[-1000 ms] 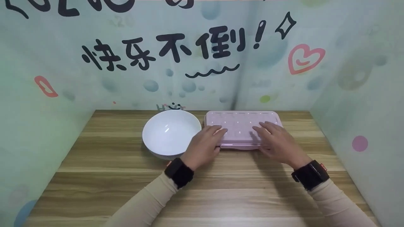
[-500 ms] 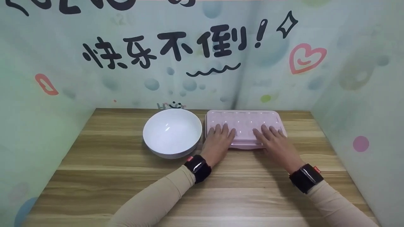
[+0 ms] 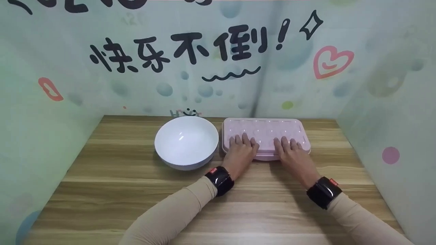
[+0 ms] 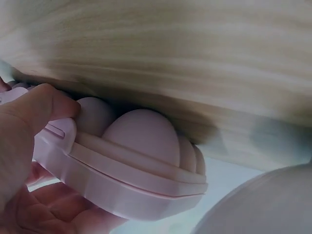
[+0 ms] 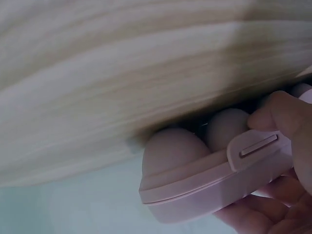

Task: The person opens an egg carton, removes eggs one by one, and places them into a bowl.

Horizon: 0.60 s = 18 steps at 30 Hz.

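A pink plastic egg box [image 3: 267, 131], its lid down, lies on the wooden table with a long side toward me. My left hand [image 3: 241, 154] grips its near edge left of the middle, fingers on the lid. In the left wrist view the thumb [image 4: 56, 103] presses under a slotted clasp [image 4: 61, 134], against the rounded egg cups. To the right, my right hand [image 3: 296, 160] holds the same edge, fingers spread over the lid. Its thumb [image 5: 275, 114] sits at the other clasp [image 5: 258, 148] in the right wrist view. The box's inside is hidden.
A white bowl [image 3: 185, 144] stands just left of the egg box, close to my left hand. Behind both is a printed cloth wall [image 3: 136, 92], which also encloses the left and right sides of the wooden table [image 3: 112, 190].
My left hand has moved right, away from the bowl, and its fingers now lie on the lid. The right hand has shifted slightly left along the near edge. Box and bowl stay put.
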{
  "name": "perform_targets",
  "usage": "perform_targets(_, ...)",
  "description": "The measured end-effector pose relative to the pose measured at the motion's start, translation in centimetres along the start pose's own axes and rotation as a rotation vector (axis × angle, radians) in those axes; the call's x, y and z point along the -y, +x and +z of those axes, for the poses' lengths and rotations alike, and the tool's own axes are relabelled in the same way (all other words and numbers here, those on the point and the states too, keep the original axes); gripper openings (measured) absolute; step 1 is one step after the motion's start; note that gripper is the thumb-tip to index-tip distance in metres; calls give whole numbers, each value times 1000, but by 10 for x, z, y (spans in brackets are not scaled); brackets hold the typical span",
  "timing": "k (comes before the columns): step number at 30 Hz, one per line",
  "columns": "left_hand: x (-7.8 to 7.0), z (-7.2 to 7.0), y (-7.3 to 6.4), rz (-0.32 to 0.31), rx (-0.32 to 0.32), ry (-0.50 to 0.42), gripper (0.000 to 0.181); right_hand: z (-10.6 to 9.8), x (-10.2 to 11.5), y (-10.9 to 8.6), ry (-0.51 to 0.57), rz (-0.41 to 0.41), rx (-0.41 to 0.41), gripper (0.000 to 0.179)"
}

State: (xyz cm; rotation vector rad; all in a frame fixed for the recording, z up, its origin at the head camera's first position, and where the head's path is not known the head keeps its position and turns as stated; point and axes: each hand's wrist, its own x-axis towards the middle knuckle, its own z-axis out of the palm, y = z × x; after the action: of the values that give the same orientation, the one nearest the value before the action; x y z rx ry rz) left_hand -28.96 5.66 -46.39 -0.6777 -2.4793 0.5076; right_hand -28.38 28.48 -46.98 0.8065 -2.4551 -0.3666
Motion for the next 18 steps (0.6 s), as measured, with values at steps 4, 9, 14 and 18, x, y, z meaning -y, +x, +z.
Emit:
perform_targets(4, -5, 0, 1, -8, -1, -4, 37, 3, 4, 0, -24, -1, -18, 46)
perform_targets(9, -10, 2, 0, -25, -21, -12, 38, 6, 6, 0, -57, 8, -31, 44)
perform_targets(14, -12, 2, -1, -30, -34, -20, 37, 10, 8, 0, -61, 23, -64, 42)
perform_targets(18, -11, -1, 0, -29, -52, -20, 36, 9, 8, 1, -59, 45, -84, 41)
